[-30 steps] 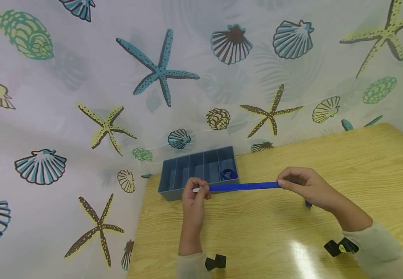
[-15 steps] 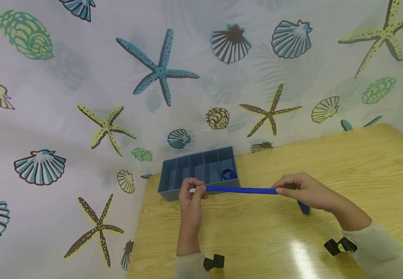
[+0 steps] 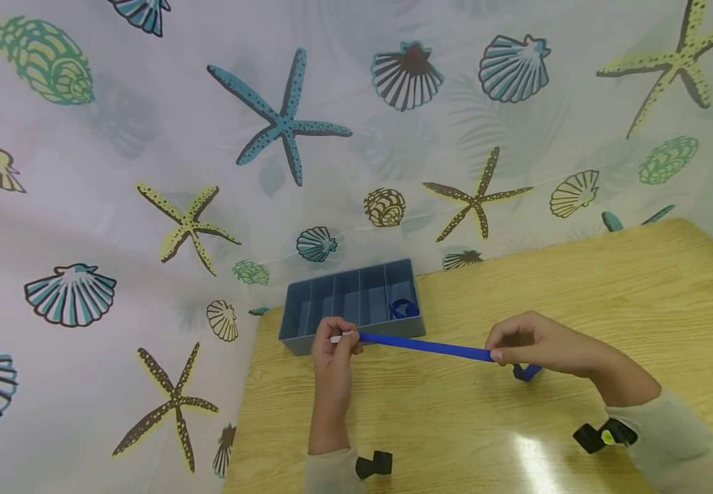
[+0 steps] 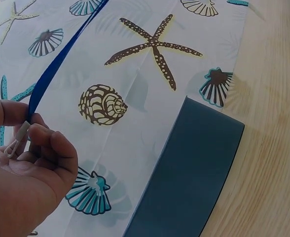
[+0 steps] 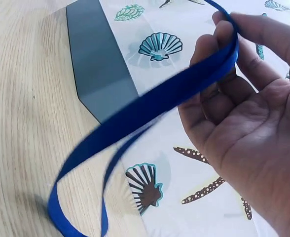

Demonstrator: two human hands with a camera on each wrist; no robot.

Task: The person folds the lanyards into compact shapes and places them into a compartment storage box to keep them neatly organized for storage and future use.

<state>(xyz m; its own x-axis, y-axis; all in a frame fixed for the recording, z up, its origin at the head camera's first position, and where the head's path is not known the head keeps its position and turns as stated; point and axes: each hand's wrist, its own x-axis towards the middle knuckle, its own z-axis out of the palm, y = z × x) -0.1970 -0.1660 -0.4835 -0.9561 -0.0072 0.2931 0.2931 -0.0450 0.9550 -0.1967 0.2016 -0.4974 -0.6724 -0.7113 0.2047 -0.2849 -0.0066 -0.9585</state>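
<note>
Seashell-print backdrop [image 3: 331, 171] behind wooden worktop [image 3: 430, 425]: blue lanyard [image 3: 424, 344] held above it, near a divided tray [image 3: 300, 346]; left-hand grip [image 3: 334, 350] pinching its white clip [image 4: 21, 131] end, right-hand grip [image 3: 535, 344] pinching the strap [image 5: 150, 104]

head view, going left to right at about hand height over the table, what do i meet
Left hand → blue ribbon stretched between the hands → right hand → right sleeve. Left out: the box, which overlaps the first two.

Blue strap [image 3: 424, 345] stretched between left fingers [image 3: 336, 324] and right fingers [image 3: 515, 325]; dark-blue coil [image 3: 412, 311] in rightmost compartment [image 3: 399, 280] of tray [image 3: 300, 346].
</note>
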